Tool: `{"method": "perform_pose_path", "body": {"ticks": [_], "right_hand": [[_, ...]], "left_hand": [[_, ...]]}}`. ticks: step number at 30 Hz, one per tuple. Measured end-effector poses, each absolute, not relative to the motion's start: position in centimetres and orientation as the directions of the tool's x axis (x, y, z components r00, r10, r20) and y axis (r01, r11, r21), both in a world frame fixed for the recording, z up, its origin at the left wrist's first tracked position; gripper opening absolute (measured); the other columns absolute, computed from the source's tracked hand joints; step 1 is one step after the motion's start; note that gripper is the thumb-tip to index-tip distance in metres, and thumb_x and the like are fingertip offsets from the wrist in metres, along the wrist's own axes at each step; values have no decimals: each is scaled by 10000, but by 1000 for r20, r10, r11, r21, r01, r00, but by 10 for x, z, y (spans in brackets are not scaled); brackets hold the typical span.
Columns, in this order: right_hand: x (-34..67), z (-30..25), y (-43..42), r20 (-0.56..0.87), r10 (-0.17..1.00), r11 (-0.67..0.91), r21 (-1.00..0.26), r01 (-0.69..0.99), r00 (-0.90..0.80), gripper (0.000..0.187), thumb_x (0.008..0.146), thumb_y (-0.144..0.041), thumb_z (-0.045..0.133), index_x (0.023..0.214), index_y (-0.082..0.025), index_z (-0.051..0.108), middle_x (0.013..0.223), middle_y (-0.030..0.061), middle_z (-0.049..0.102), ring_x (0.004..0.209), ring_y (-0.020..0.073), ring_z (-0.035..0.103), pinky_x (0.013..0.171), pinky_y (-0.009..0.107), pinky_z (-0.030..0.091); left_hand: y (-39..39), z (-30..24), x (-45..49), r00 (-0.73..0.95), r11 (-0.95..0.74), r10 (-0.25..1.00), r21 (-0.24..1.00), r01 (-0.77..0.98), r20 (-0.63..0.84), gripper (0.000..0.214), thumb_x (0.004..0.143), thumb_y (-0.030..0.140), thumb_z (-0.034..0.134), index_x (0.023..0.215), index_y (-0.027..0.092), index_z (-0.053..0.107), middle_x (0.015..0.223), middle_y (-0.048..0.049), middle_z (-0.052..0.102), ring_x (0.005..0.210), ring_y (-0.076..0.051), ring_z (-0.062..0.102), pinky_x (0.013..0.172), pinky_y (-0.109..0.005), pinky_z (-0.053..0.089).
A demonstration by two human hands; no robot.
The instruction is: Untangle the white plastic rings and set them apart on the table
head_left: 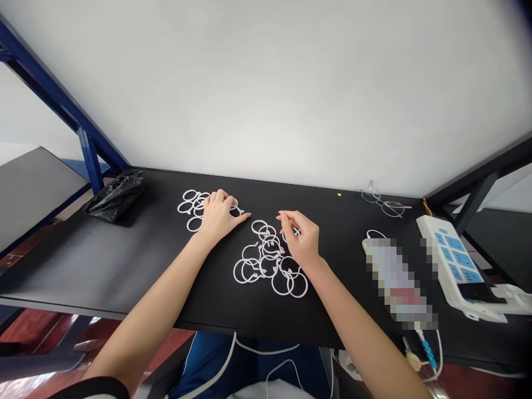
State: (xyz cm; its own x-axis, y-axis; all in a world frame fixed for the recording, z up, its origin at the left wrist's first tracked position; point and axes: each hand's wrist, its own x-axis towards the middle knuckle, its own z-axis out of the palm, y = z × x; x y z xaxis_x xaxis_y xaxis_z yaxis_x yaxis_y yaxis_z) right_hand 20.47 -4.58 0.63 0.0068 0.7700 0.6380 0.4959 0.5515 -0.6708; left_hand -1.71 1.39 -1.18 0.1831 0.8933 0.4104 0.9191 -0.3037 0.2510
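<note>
Two heaps of white plastic rings lie on a black table [103, 260]. My left hand [220, 215] rests palm down on the left heap of rings [192, 208], fingers curled over a ring at its right edge. My right hand [301, 238] hovers over the far edge of the middle heap of rings [268, 260], fingers pinched on one white ring. Several rings in the middle heap overlap each other.
A crumpled black plastic bag [116, 197] lies at the table's far left. A pair of glasses [384, 204] sits at the back right. A white power strip [455, 266] and a blurred-out object [397, 277] lie on the right. White cables hang below the table's front edge.
</note>
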Motion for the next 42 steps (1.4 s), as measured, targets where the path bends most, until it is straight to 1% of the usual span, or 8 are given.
{"method": "perform_pose_path", "body": {"ticks": [7,11,15,18,25,35,38,42], "right_hand": [[205,5,-46,641,767,556,-671,490,7,150,929,-187,523,912,-189,672,788,30,712,544,116,623,584,268,504],[205,4,-46,638,770,555,-675,487,6,141,926,-183,530,926,-190,671,801,32,713,552,117,625,588,266,504],[205,5,-47,638,770,559,-672,486,-3,140,928,-184,527,932,-190,667,804,31,710,540,112,614,587,265,506],[204,5,-47,641,767,562,-668,487,-6,143,932,-193,522,932,-190,665,799,29,706,536,110,608,583,263,508],[204,8,-49,631,775,555,-672,490,-12,162,941,-218,505,927,-199,665,773,29,698,550,121,623,572,261,520],[201,4,-48,609,791,542,-665,514,-46,176,949,-238,495,913,-201,663,788,36,711,530,120,617,560,261,502],[201,3,-47,602,797,536,-668,517,-48,177,946,-237,497,908,-197,665,788,36,713,521,116,609,556,261,496],[202,0,-44,576,814,526,-673,520,-78,152,922,-222,523,902,-188,670,770,35,712,543,123,614,571,265,506]], "left_hand": [[15,-15,-19,198,-304,890,211,929,410,314,821,486,646,889,181,617,968,-100,525,937,-287,514,881,-445,405],[13,-12,-15,230,-375,853,243,895,468,270,849,453,613,904,189,605,960,-87,537,920,-265,510,883,-436,408],[6,-5,-4,385,-560,790,308,769,477,80,850,219,544,912,197,590,934,-54,558,906,-218,519,891,-397,410],[-1,0,3,540,-667,737,310,677,406,152,791,99,490,861,200,579,840,-25,553,848,-193,513,931,-398,394],[-7,-1,9,609,-698,716,331,635,340,201,797,86,459,857,198,615,833,-32,551,835,-195,514,915,-404,407],[-5,-5,9,616,-683,729,370,630,298,275,845,35,388,730,177,594,898,-59,577,832,-190,542,819,-359,442],[-7,-5,10,612,-689,724,377,619,319,272,849,34,384,748,176,594,973,-71,589,880,-196,556,841,-363,440],[-8,-3,11,623,-697,714,401,595,318,225,863,76,415,823,180,611,957,-60,611,892,-197,568,879,-372,435]]}}
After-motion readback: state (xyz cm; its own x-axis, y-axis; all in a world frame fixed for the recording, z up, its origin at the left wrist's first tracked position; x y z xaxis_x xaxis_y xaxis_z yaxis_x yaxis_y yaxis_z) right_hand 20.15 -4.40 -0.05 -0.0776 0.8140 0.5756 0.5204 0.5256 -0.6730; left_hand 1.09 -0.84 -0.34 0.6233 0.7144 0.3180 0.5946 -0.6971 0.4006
